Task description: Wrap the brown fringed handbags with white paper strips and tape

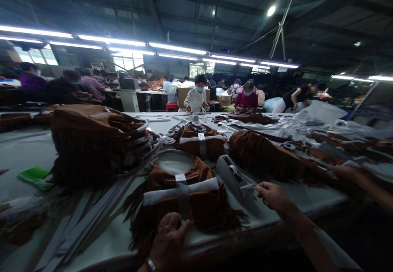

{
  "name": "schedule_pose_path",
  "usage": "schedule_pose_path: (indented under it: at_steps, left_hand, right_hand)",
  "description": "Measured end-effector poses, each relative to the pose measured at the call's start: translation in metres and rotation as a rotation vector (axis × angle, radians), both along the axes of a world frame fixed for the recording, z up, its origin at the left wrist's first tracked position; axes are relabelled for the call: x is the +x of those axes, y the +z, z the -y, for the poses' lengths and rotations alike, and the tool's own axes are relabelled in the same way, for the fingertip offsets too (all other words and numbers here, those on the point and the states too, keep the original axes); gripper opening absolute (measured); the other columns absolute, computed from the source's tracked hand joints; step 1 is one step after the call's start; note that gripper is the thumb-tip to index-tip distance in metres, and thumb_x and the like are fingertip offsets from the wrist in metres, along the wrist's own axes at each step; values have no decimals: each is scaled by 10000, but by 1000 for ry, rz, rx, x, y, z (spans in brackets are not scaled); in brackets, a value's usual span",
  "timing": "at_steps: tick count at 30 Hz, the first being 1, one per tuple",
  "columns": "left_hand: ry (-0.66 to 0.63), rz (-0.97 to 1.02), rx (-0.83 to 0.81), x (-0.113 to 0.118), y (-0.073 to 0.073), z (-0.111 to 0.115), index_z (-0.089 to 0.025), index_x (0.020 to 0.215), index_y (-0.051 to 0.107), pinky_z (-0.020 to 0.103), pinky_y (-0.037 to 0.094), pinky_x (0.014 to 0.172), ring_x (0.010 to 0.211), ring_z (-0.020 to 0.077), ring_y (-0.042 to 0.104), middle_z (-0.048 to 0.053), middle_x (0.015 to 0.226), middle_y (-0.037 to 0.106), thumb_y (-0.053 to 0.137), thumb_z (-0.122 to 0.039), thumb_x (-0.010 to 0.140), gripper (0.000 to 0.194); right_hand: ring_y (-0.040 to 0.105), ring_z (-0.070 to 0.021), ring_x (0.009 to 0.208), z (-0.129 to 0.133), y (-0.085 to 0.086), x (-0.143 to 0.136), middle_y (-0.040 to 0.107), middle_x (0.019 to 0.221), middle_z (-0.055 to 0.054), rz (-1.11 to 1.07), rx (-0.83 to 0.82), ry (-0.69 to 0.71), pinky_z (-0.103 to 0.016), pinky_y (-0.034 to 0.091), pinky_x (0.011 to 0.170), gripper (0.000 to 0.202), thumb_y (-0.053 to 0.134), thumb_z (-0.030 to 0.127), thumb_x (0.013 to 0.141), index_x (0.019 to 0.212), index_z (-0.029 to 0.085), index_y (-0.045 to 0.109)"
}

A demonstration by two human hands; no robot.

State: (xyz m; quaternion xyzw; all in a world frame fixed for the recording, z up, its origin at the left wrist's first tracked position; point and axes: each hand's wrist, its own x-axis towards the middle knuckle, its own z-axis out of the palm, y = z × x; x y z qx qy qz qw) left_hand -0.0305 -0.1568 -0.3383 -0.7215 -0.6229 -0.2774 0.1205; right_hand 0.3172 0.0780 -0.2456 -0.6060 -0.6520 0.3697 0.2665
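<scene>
A brown fringed bag [202, 207] lies on the table in front of me, a white padded strip [181, 191] across it and clear tape down its middle. My left hand [169, 239] rests on the bag's near edge, fingers bent; what they hold, if anything, is hidden. To the right of the bag stands a grey tape dispenser [230, 177]. My right hand [274, 197] pinches the end of a piece of clear tape [249, 187] beside the dispenser.
Behind the bag lies another taped brown bag [201, 143]. A tall pile of brown fringed bags [92, 141] stands at left, near a green packet [36, 178] and long grey strips [82, 219]. Another person's hands [350, 174] are at right. Several people work farther back.
</scene>
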Motion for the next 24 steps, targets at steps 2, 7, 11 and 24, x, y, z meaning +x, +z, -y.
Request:
schedule_pose_path:
  at_steps: [2, 7, 11, 24]
  left_hand:
    - [1, 6, -13, -1, 1, 1, -287, 1119, 711, 317, 431, 733, 873, 211, 503, 49, 916, 531, 636, -146, 859, 305]
    - [-16, -3, -37, -1, 6, 1, -298, 1136, 708, 300, 429, 716, 870, 201, 504, 48, 923, 538, 620, -135, 886, 311]
    - [8, 7, -40, 1, 8, 0, -302, 1109, 713, 302, 435, 732, 868, 197, 494, 36, 900, 530, 640, -136, 877, 294]
    - [40, 85, -167, 10, 15, 9, -289, 1101, 700, 388, 423, 906, 985, 217, 505, 48, 1045, 569, 658, -251, 898, 211]
  right_hand:
    - [410, -76, 368, 5, -4, 4, 612, 625, -8, -36, -40, -2, -231, 260, 380, 376, 514, 566, 683, 727, 197, 573]
    - [447, -79, 380, 13, -15, 8, 677, 694, -49, -63, -94, -13, -225, 273, 383, 386, 545, 566, 668, 742, 189, 590]
    - [525, -114, 399, 12, -23, 8, 692, 630, -55, 31, -72, -28, -243, 345, 413, 227, 574, 408, 669, 664, 186, 620]
    - [609, -96, 441, 128, -4, -126, 766, 1099, -101, -481, -784, 541, -196, 392, 387, 781, 726, 272, 679, 1416, 256, 466]
